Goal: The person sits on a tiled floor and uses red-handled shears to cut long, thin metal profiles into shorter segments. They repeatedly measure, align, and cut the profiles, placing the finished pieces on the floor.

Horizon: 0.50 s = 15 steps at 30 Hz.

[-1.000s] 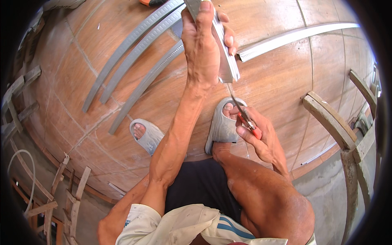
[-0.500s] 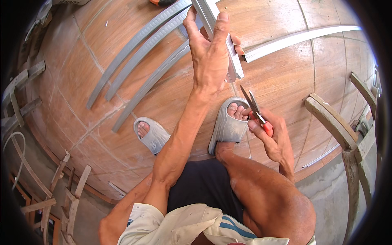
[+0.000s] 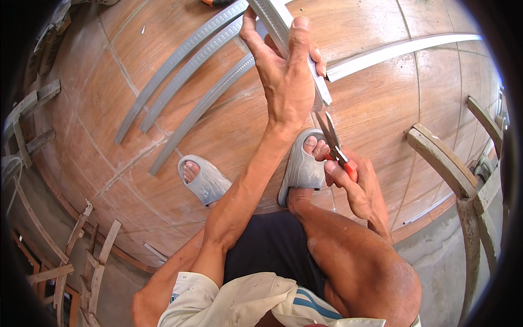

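Observation:
My left hand is wrapped round a grey metal profile, thumb along one side and fingertips showing on the other. The profile's near end points down toward my right foot. Below that end, my right hand grips red-handled metal snips. Their blades are parted and point up toward the profile's end, close to it; whether they touch I cannot tell.
Several grey ribbed metal strips lie on the tiled floor at left. A long bright profile lies at right. Wooden frames stand on both sides. My sandalled feet are below the hands.
My left hand has turned and shifted slightly right with the metal profile. The snips in my right hand have moved a little left, and their blades are now nearer the profile's end.

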Tool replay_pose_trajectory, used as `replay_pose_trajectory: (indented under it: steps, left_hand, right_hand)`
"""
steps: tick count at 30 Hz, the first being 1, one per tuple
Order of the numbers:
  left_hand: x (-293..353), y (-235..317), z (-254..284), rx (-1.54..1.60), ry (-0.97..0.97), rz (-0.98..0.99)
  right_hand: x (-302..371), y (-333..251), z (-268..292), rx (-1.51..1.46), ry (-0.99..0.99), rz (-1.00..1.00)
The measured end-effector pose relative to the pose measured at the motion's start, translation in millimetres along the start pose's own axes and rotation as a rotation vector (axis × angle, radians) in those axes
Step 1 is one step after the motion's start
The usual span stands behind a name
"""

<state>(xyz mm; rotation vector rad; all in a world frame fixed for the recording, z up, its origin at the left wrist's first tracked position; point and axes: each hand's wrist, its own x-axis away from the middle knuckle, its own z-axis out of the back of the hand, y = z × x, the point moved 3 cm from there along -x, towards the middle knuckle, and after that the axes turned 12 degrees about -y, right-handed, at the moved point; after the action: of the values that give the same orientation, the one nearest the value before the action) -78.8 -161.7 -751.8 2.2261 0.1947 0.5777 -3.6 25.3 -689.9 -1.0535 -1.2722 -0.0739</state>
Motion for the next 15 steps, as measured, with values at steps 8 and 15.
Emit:
replay_pose_trajectory:
  steps: [8,15]
  left_hand:
    - [0,12,-24,-0.012,0.190,-0.042]
    - [5,-28,-22,-0.092,0.106,-0.255]
  right_hand:
    - [7,4,1,-0.057,0.146,0.023]
    - [10,19,13,0.020,0.227,0.011]
